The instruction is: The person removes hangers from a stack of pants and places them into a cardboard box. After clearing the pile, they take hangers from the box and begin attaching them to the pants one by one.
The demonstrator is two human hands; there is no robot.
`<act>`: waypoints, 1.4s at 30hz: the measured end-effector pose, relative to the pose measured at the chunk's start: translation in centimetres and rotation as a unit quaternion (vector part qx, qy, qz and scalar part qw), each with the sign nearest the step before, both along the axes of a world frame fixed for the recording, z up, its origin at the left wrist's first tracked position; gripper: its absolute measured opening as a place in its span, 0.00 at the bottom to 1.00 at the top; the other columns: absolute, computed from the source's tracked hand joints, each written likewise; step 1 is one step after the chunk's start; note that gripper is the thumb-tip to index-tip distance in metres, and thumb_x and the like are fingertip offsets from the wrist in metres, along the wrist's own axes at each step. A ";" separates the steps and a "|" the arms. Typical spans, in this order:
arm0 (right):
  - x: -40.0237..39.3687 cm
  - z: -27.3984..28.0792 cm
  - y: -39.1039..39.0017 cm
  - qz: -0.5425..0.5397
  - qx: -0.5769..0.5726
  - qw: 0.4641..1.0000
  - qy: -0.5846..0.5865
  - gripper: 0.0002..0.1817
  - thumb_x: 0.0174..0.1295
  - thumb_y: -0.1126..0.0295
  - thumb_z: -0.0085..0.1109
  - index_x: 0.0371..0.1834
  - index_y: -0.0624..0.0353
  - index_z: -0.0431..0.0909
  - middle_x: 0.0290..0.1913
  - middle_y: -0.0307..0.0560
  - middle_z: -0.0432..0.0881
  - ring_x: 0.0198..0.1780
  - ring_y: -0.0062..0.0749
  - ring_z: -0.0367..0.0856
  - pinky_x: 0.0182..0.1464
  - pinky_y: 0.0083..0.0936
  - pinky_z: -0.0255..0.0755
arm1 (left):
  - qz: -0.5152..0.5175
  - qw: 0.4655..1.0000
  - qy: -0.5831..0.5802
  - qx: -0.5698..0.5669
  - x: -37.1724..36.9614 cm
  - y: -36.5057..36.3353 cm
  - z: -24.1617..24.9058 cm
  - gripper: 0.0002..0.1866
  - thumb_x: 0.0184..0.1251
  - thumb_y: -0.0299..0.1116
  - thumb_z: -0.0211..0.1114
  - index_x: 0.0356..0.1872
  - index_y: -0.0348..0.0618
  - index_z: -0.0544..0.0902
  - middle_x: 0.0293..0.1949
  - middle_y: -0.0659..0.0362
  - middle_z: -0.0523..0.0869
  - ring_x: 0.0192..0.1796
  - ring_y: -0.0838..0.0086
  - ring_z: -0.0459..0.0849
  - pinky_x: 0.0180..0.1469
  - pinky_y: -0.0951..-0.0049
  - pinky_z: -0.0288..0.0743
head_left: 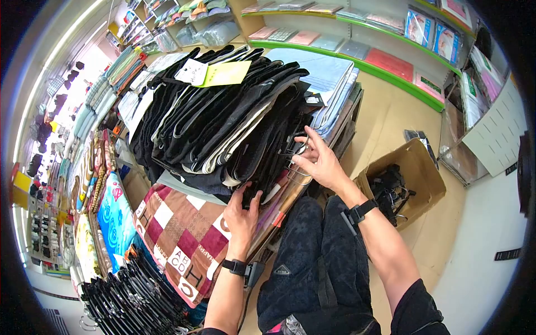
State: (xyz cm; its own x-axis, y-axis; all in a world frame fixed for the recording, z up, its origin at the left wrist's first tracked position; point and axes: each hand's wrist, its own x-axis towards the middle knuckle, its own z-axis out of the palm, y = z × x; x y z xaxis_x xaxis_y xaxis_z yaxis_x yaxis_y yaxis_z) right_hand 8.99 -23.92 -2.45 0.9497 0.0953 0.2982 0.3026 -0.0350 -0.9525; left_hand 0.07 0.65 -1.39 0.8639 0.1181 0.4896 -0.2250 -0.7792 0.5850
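Black garments (223, 106): presumably soft, weighty together; hold by hooks (297, 172) | Right grip (325, 166): parted, at hooks | Left grip (242, 216): parted, touching garments

A clothing and home-textile shop can be recognised — flat packaged goods (389, 60) are displayed on green-edged shelves (391, 83), a handwritten card (191, 72) is laid on stacked black garments (223, 114), and black hangers (131, 296) are bunched together.

2 forearms reach forward, bare below the sleeves. The left hand (244, 216) points away from the body, thumb and forefinger apart; the right hand (324, 164), farther forward, angles leftward, fingers bent.
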 end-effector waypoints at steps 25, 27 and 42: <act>0.4 0.2 4.1 -0.214 0.033 0.961 0.170 0.34 0.75 0.52 0.62 0.72 0.70 0.71 0.32 0.48 0.89 0.32 0.24 0.88 0.30 0.22 0.77 | -0.012 0.998 -0.055 -0.014 0.4 0.6 -1.5 0.20 0.64 0.39 0.78 0.53 0.40 0.88 0.39 0.48 0.91 0.32 0.56 0.89 0.33 0.64 0.82; 1.1 -0.5 3.8 -0.215 0.033 0.962 0.162 0.32 0.77 0.52 0.59 0.72 0.69 0.71 0.31 0.49 0.89 0.32 0.26 0.89 0.25 0.20 0.76 | -0.024 0.997 -0.069 -0.016 0.6 0.6 -1.2 0.20 0.65 0.39 0.78 0.53 0.39 0.87 0.38 0.47 0.90 0.32 0.57 0.89 0.33 0.63 0.82; 2.5 0.4 1.2 -0.123 0.018 0.955 0.269 0.24 0.80 0.48 0.51 0.48 0.60 0.82 0.30 0.43 0.87 0.23 0.21 0.80 0.27 0.19 0.72 | -0.023 0.998 -0.046 -0.030 0.4 1.0 -1.1 0.19 0.64 0.38 0.78 0.50 0.37 0.88 0.33 0.47 0.88 0.27 0.57 0.86 0.30 0.62 0.80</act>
